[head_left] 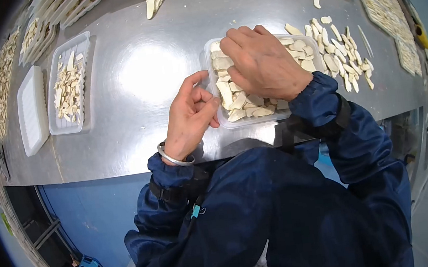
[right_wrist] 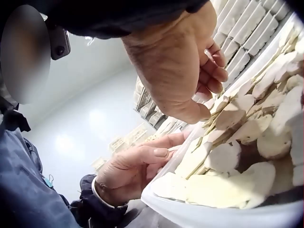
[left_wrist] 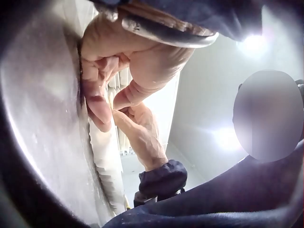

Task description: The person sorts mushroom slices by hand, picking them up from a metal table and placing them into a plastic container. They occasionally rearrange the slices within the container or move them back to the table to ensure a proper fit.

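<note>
Seemingly arranged slices (head_left: 224, 92) in tray (head_left: 249, 122) with right hand (head_left: 263, 64) (unclear if gripping), beside loosely curled left hand (head_left: 190, 117); likely needed levelling next.

Semi-clear rect. tray (head_left: 249, 122), flat on metal table (head_left: 130, 143), w/ pale irreg. slices (head_left: 238, 100) inside, many overlapping

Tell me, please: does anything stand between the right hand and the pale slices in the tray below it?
Nothing visible does: the right hand is directly over the pale slices, and the clear tray is uncovered.
</note>
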`<state>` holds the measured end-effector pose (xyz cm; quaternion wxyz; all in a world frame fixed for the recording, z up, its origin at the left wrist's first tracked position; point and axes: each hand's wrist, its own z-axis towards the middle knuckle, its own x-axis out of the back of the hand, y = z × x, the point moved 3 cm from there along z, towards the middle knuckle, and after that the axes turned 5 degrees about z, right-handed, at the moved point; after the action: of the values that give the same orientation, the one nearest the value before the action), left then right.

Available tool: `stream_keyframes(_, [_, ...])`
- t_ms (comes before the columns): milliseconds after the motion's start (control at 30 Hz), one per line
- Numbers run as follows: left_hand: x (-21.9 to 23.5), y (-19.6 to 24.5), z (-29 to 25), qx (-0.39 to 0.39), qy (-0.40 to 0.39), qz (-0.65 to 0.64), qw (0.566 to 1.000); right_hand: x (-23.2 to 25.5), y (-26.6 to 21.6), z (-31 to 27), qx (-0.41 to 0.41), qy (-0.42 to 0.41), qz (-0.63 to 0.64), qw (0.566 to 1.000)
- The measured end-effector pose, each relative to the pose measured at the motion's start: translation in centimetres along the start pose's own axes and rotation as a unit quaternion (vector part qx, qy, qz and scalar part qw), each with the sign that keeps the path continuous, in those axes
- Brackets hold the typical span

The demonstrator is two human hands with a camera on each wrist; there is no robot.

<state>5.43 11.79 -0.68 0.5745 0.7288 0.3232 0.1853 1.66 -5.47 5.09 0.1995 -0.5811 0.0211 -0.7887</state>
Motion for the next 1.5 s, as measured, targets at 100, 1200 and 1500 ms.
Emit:
stream_keyframes(100, [0.0, 0.1, -0.1, 0.0, 0.004, -0.007, 1.0, 1.1, 0.1, -0.2, -0.013, 0.014, -0.01, 1.0])
stream_keyframes(1200, [-0.6, 1.1, -0.8, -0.007, 0.068, 0.086, 0.994, 10.8, 13.8, -20.9, -0.353, 0.013, -0.014, 0.935])
stream_keyframes(1500, [-0.2, 0.9, -0.8, -0.002, 0.069, 0.066, 0.995, 8.3, 12.5, -19.5, -0.369, 0.011, -0.08, 0.926])
